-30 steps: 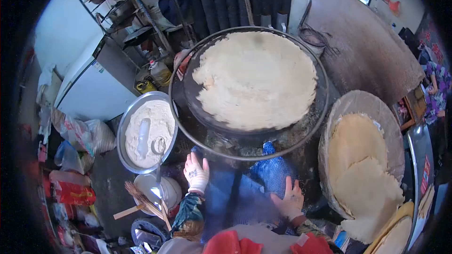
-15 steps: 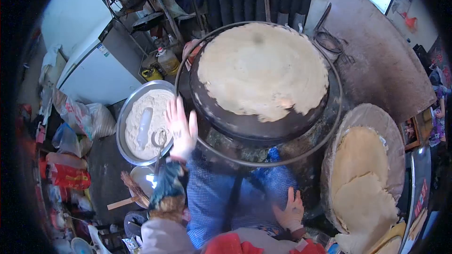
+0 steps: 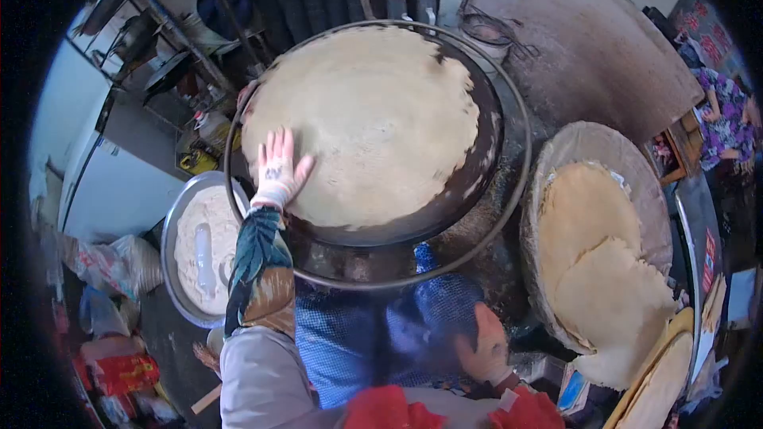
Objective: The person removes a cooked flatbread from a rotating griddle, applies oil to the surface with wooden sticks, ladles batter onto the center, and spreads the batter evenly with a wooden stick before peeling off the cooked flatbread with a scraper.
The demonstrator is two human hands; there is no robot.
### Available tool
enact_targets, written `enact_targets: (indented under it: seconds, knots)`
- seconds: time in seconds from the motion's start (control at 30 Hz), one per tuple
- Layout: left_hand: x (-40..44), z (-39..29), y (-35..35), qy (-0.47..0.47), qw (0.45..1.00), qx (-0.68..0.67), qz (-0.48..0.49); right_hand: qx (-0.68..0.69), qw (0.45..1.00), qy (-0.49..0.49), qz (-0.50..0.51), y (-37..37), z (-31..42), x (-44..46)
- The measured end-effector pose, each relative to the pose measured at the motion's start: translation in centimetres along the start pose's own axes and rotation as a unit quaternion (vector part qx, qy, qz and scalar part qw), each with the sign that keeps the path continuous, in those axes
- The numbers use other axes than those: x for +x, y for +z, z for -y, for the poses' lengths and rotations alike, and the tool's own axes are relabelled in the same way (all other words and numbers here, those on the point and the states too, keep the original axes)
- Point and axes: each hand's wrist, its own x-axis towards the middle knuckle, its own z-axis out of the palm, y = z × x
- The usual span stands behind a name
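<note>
Left fingers (image 3: pixel 288 143) spread empty over dough (image 3: pixel 366 111); bowl (image 3: pixel 168 258) left of them, likely for reach; right fingers (image 3: pixel 486 322) loosely open, seemingly empty.

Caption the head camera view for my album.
An open left hand over a broad, pale flatbread on a round griddle, near a metal bowl.

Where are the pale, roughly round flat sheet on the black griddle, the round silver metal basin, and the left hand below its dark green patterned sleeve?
Pale flat sheet (image 3: pixel 369 119): head view, middle of its upper surface.
Silver metal basin (image 3: pixel 169 254): head view, left rim.
Left hand (image 3: pixel 278 173): head view, middle of its back.
</note>
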Motion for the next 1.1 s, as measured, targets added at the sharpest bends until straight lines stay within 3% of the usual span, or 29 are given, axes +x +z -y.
enact_targets:
  seconds: [0.03, 0.07, 0.1, 0.13, 0.2, 0.27, 0.33, 0.4, 0.43, 0.47, 0.5, 0.57, 0.63, 0.67, 0.7, 0.73, 0.77, 0.8, 0.83, 0.87, 0.93, 1.0, 1.03, 1.1]
  knots:
    - [-1.0, -0.9, 0.1, -0.016, 0.995, -0.013, 0.093, 0.053, 0.996, -0.043, -0.057, 0.2, 0.2, 0.4]
    - [-1.4, -1.9, 0.0, -0.030, 0.996, -0.019, 0.086, 0.054, 0.996, -0.034, -0.061, 0.5, 0.8, 1.2]
    - [-1.9, -2.8, -0.1, -0.041, 0.996, -0.026, 0.081, 0.248, 0.965, 0.050, -0.063, 1.1, 2.0, 2.4]
    - [-2.4, -3.6, -0.4, -0.047, 0.995, -0.027, 0.079, 0.432, 0.890, 0.130, -0.070, 1.4, 3.2, 3.7]
    - [-4.1, -5.3, -1.2, -0.061, 0.995, -0.035, 0.077, 0.602, 0.756, 0.256, -0.029, 0.7, 5.8, 7.0]
    - [-5.9, -7.4, -2.5, -0.067, 0.993, -0.001, 0.095, 0.733, 0.638, 0.227, 0.064, 5.2, 2.8, 9.3]
    - [-8.2, -9.0, -3.1, -0.068, 0.994, -0.011, 0.089, 0.729, 0.615, 0.297, 0.049, 4.2, 5.5, 11.6]
    - [-10.5, -10.5, -3.0, -0.072, 0.992, -0.016, 0.106, 0.738, 0.604, 0.297, 0.048, 3.4, 5.3, 13.3]
    - [-10.6, -12.3, -5.5, -0.089, 0.985, -0.006, 0.151, 0.729, 0.593, 0.341, -0.009, 3.5, 5.5, 14.6]
    - [-11.5, -13.0, -6.5, -0.073, 0.983, -0.028, 0.164, 0.661, 0.709, 0.221, -0.109, 7.5, 3.1, 15.9]
    - [-12.1, -13.6, -6.8, -0.066, 0.982, -0.044, 0.173, 0.648, 0.684, 0.315, -0.116, 5.2, 3.0, 17.1]
    - [-12.9, -14.6, -5.7, -0.027, 0.979, -0.072, 0.191, 0.637, 0.685, 0.252, -0.247, 5.0, 0.5, 19.5]
    - [-12.6, -17.1, -6.0, 0.024, 0.969, -0.153, 0.193, 0.611, 0.712, 0.217, -0.268, 0.0, -2.1, 19.9]
    - [-13.9, -18.7, -7.4, 0.070, 0.963, -0.216, 0.146, 0.463, 0.830, 0.170, -0.260, -5.9, -1.8, 16.8]
    - [-14.2, -20.4, -8.6, 0.119, 0.948, -0.277, 0.105, 0.519, 0.807, 0.101, -0.264, -5.5, -6.1, 19.1]
    - [-13.3, -22.2, -10.4, 0.143, 0.937, -0.304, 0.091, 0.506, 0.822, 0.078, -0.248, -11.5, -5.4, 17.3]
    - [-13.1, -24.0, -11.6, 0.164, 0.926, -0.331, 0.072, 0.391, 0.875, -0.015, -0.283, -14.6, -7.7, 16.8]
    - [-12.8, -25.3, -11.9, 0.161, 0.908, -0.380, 0.080, 0.198, 0.923, -0.017, -0.330, -18.7, -8.0, 14.7]
    - [-12.7, -26.6, -12.9, 0.164, 0.906, -0.383, 0.077, 0.192, 0.942, 0.031, -0.274, -23.5, -7.7, 11.2]
    - [-12.9, -27.7, -14.5, 0.180, 0.895, -0.401, 0.075, -0.075, 0.926, -0.180, -0.323, -26.1, -11.9, 8.7]
    - [-13.5, -28.8, -17.0, 0.211, 0.879, -0.423, 0.069, -0.193, 0.935, -0.120, -0.273, -32.3, -13.2, 0.5]
    - [-14.8, -28.6, -17.9, 0.218, 0.881, -0.413, 0.070, -0.210, 0.910, -0.137, -0.330, -34.9, -15.7, -7.1]
    - [-15.1, -28.8, -18.1, 0.228, 0.881, -0.409, 0.063, -0.242, 0.925, -0.052, -0.287, -35.7, -17.1, -10.8]
    - [-16.8, -27.9, -16.7, 0.238, 0.883, -0.402, 0.053, -0.210, 0.927, 0.044, -0.309, -34.1, -18.7, -17.4]
